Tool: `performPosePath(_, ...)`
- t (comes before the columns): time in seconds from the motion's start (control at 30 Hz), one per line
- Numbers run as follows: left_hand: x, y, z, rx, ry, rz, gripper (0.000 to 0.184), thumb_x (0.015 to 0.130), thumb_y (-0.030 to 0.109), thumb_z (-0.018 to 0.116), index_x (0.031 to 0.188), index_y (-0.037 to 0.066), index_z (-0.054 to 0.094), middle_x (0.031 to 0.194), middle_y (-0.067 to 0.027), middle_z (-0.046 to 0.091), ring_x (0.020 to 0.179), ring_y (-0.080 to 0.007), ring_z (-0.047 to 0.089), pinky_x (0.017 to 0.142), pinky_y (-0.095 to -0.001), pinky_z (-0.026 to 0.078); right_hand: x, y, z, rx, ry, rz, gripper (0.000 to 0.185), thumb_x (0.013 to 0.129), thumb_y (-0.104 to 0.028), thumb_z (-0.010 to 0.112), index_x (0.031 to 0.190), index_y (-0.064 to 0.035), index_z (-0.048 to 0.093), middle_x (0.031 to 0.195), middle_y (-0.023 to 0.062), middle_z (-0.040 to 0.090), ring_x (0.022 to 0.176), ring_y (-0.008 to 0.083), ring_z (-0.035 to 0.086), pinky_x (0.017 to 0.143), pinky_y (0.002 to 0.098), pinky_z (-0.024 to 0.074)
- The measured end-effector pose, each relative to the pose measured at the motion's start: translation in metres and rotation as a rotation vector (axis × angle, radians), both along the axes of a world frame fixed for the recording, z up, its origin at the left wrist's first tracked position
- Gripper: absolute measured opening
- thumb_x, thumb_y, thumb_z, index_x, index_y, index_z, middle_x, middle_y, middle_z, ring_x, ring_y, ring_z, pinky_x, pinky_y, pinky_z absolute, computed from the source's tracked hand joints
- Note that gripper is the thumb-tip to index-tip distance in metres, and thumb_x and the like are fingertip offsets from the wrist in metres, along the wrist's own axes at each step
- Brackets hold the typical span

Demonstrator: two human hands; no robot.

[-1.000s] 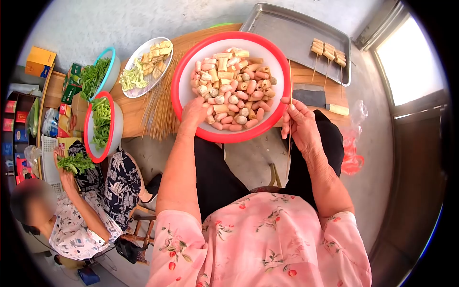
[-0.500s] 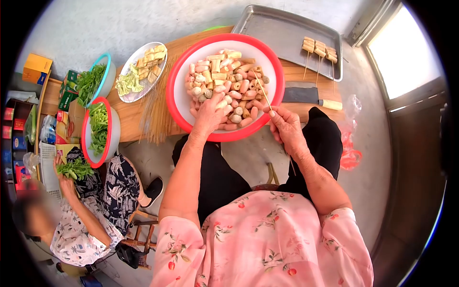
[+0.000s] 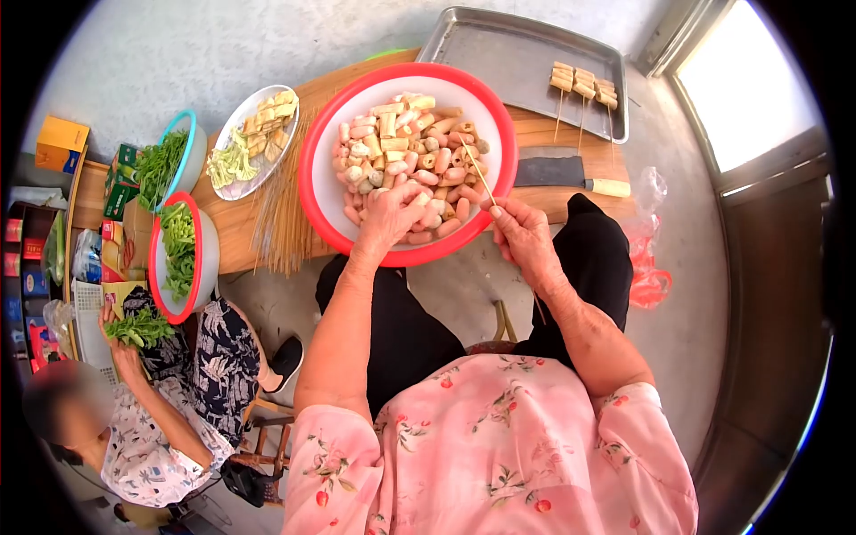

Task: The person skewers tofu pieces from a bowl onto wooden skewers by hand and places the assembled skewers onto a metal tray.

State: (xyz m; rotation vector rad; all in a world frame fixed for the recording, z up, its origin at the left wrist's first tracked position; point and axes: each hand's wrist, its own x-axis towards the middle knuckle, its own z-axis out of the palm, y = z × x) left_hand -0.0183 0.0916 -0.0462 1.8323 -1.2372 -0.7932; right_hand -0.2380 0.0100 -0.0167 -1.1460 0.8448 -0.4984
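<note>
A bowl with a red rim [image 3: 312, 214] holds a heap of pink sausage pieces [image 3: 426, 177], tan tubular pieces [image 3: 392, 143] and greyish balls. Over the near side of the heap, my left hand [image 3: 390, 218] has its fingers curled together; what lies between the fingertips is hidden. My right hand [image 3: 524, 236], by the bowl's right rim, is closed around a thin bamboo skewer [image 3: 477, 169]. The skewer's bare tip slants up over the food, and its other end runs down below the hand.
On the wooden table [image 3: 236, 236] are loose skewers [image 3: 283, 218], a plate of cut food [image 3: 260, 134], a cleaver [image 3: 548, 171] and a metal tray [image 3: 481, 53] with several skewered pieces [image 3: 584, 82]. Greens fill two basins at left. A co-worker [image 3: 165, 419] sits there holding greens.
My left hand has curled its fingers more and turned inward over the pieces. The right hand keeps hold of the skewer. The whole view has shifted slightly.
</note>
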Motion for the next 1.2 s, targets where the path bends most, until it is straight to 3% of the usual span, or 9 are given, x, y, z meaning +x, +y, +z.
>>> performPosePath(0.07,-0.007,0.002,0.010,0.038,-0.127,-0.127,0.036,0.077,0.010,0.058,0.112,-0.001,0.058,0.094,-0.0112,0.061,0.080,-0.0141,0.059,0.072,-0.0263,0.048,0.000,0.001,-0.002,0.001,0.000,-0.009,0.022,0.093,-0.022,0.054,0.105,-0.0055,0.064,0.057,-0.0032,0.046,0.040,0.0037,0.036,0.036,0.0180,0.0269)
performPosePath(0.13,-0.011,0.002,0.005,0.058,0.138,0.011,0.035,0.077,0.012,0.060,0.109,0.000,0.061,0.090,-0.0093,0.062,0.078,-0.0131,0.058,0.069,-0.0246,0.047,0.001,0.002,-0.002,-0.002,0.003,-0.008,0.023,0.093,-0.022,0.054,0.105,-0.0056,0.064,0.057,-0.0031,0.046,0.040,0.0038,0.036,0.036,0.0180,0.0271)
performPosePath(0.27,-0.014,0.002,0.001,0.107,0.166,0.030,0.035,0.075,0.010,0.060,0.109,0.000,0.059,0.090,-0.0104,0.061,0.077,-0.0134,0.058,0.065,-0.0257,0.048,0.003,0.003,-0.005,0.003,-0.005,0.010,0.023,0.093,-0.022,0.054,0.105,-0.0052,0.064,0.057,-0.0029,0.047,0.040,0.0041,0.036,0.036,0.0184,0.0278)
performPosePath(0.47,-0.011,0.003,-0.016,0.010,0.004,0.106,0.032,0.077,0.010,0.062,0.106,-0.003,0.057,0.091,-0.0125,0.064,0.077,-0.0150,0.062,0.065,-0.0260,0.050,0.003,0.005,0.002,-0.032,0.065,0.080,0.025,0.094,-0.022,0.052,0.110,-0.0045,0.061,0.057,-0.0017,0.048,0.041,0.0044,0.040,0.036,0.0192,0.0299)
performPosePath(0.53,-0.014,0.004,0.010,-0.044,0.479,0.385,0.030,0.083,0.016,0.064,0.106,-0.003,0.056,0.092,-0.0112,0.064,0.069,-0.0119,0.061,0.057,-0.0226,0.050,0.001,0.007,0.013,-0.064,0.085,0.121,0.025,0.093,-0.020,0.053,0.110,-0.0031,0.061,0.057,-0.0010,0.047,0.043,0.0050,0.041,0.039,0.0206,0.0336)
performPosePath(0.6,-0.004,0.011,0.015,-0.082,0.635,0.373,0.033,0.085,0.022,0.065,0.107,-0.001,0.056,0.091,-0.0096,0.064,0.066,-0.0104,0.061,0.051,-0.0209,0.049,-0.001,0.015,0.016,-0.094,0.107,0.165,0.024,0.093,-0.017,0.053,0.110,-0.0017,0.060,0.057,-0.0003,0.047,0.045,0.0056,0.043,0.041,0.0220,0.0372)
performPosePath(0.67,-0.003,0.017,0.032,-0.114,0.921,0.463,0.033,0.083,0.024,0.067,0.105,0.001,0.057,0.087,-0.0071,0.064,0.065,-0.0097,0.059,0.048,-0.0213,0.048,0.002,0.025,0.012,-0.387,0.072,0.250,0.030,0.094,-0.020,0.052,0.121,-0.0052,0.056,0.053,-0.0017,0.044,0.043,0.0052,0.043,0.040,0.0212,0.0361)
performPosePath(0.83,0.002,0.021,0.026,-0.150,0.967,0.491,0.029,0.084,0.020,0.065,0.103,0.000,0.058,0.080,-0.0069,0.064,0.062,-0.0106,0.059,0.049,-0.0203,0.048,0.010,0.041,0.003,-0.578,-0.003,0.309,0.033,0.092,-0.012,0.054,0.125,-0.0058,0.053,0.055,-0.0043,0.037,0.047,0.0041,0.035,0.044,0.0213,0.0340)
performPosePath(1.2,0.006,0.021,0.020,-0.161,0.979,0.525,0.023,0.084,0.018,0.064,0.095,-0.002,0.060,0.070,-0.0073,0.062,0.052,-0.0096,0.055,0.043,-0.0184,0.043,0.022,0.041,-0.013,-0.559,0.005,0.294,0.032,0.092,-0.013,0.055,0.122,-0.0046,0.055,0.055,-0.0056,0.038,0.047,0.0032,0.035,0.044,0.0206,0.0326)
